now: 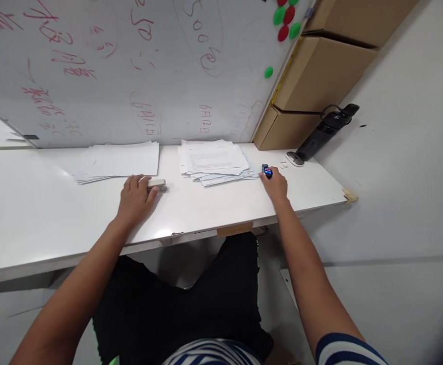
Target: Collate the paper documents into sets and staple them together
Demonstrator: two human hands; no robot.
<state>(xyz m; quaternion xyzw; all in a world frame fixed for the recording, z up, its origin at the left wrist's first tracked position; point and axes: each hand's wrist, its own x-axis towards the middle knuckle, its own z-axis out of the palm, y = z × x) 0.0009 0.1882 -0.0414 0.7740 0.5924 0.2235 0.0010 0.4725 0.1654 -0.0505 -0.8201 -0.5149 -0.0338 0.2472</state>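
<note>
On the left part of the white desk, my left hand point(136, 196) is around the back end of a small pale stapler point(157, 184), with the thumb on its near side. My right hand point(275, 184) pinches a small dark device point(267, 172) with a lit blue screen, close to the desk top. Beside it, a thick stack of papers point(216, 159), some printed, lies with uneven edges. A thinner stack of white sheets point(124, 158) lies just beyond my left hand.
A whiteboard point(111, 76) with red writing and round magnets point(269, 72) stands behind the desk point(202, 210). At the right are stacked cardboard boxes point(288, 129), a black bottle point(322, 136), a computer mouse point(295, 158) and small white earphones point(283, 165).
</note>
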